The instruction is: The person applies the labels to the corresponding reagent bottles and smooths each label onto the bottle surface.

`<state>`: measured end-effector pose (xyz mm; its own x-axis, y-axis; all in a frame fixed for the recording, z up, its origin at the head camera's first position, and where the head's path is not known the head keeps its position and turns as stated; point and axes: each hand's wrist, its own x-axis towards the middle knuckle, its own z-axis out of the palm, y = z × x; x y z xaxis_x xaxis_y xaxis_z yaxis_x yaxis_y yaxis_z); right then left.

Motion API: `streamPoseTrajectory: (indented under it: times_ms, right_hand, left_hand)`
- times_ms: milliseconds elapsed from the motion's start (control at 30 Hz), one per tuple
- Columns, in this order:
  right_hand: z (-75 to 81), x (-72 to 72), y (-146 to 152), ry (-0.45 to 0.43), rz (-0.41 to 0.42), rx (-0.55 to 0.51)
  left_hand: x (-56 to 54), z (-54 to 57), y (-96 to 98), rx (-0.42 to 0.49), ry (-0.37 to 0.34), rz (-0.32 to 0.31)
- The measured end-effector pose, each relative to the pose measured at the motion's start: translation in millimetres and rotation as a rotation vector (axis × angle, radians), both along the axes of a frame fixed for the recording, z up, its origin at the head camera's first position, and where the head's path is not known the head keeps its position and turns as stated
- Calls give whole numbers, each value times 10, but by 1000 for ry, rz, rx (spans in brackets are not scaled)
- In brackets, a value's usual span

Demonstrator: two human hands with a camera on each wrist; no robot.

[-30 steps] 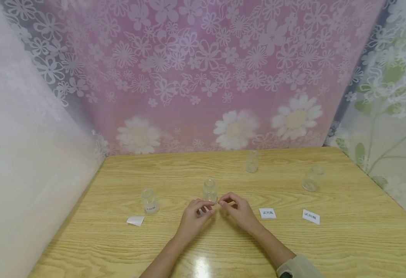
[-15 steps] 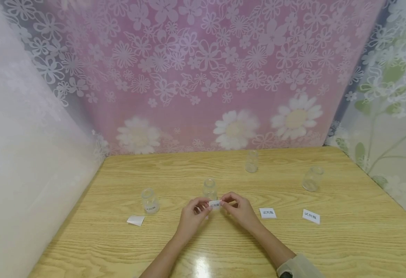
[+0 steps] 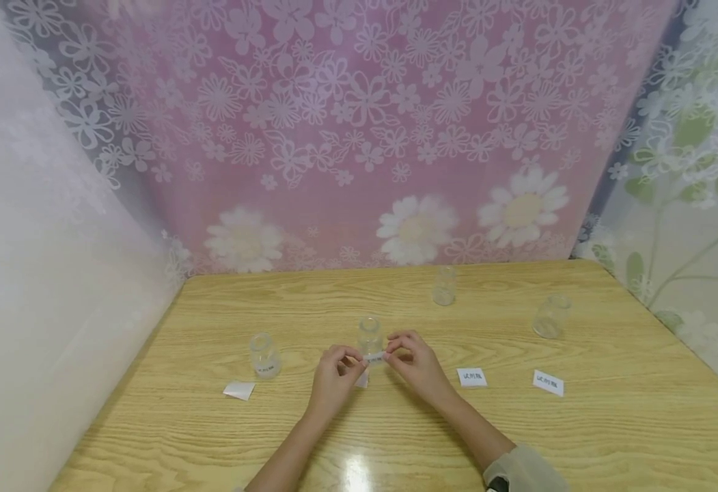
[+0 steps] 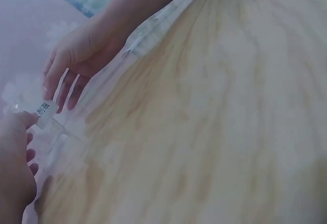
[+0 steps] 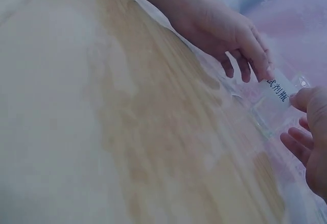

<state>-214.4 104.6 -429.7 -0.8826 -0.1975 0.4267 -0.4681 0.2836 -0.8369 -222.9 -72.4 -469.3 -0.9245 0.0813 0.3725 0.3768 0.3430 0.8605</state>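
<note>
A small white label (image 3: 374, 358) with black printed characters is stretched between both hands, just in front of a clear glass bottle (image 3: 369, 329). My left hand (image 3: 333, 377) pinches its left end between thumb and fingertips. At the opposite end, my right hand (image 3: 419, 367) pinches it the same way. Both wrist views show the label's printed face, the left one with the label (image 4: 47, 113) near the edge and the right one with the label (image 5: 277, 90) before the glass. The bottle's lower part is hidden behind the label and fingers. A white paper piece (image 3: 362, 380) lies partly under my left hand.
To the left stands a labelled glass bottle (image 3: 264, 355), with a blank white paper (image 3: 239, 390) before it. Two more glass bottles stand behind, one at the back (image 3: 445, 287) and a wider one (image 3: 551, 318) at right. Two printed labels, one nearer (image 3: 472, 377) and one farther right (image 3: 548, 383), lie on the wooden table.
The label, not readable a second ago, turned its print toward the head camera, then tilted back near the bottle. Both hands shifted slightly forward, and more of the paper under the left hand shows.
</note>
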Motion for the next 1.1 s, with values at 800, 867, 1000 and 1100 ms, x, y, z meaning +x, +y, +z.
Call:
streamPoseTrajectory:
  times_ms: [800,867,1000,1100]
  right_hand:
    - [-224,-257,-27,46,14,16]
    - [-310,-310,-19,56,6,16]
    - [-420,-379,-10,55,-26,25]
    - [-438,-378,-23,59,-53,39]
  left_hand:
    - [-192,-35,12,-96,77,81]
    - [-189,-30,14,-103,75,85]
    - [-180,-20,18,-113,70,83]
    - [-184,-30,24,-119,67,90]
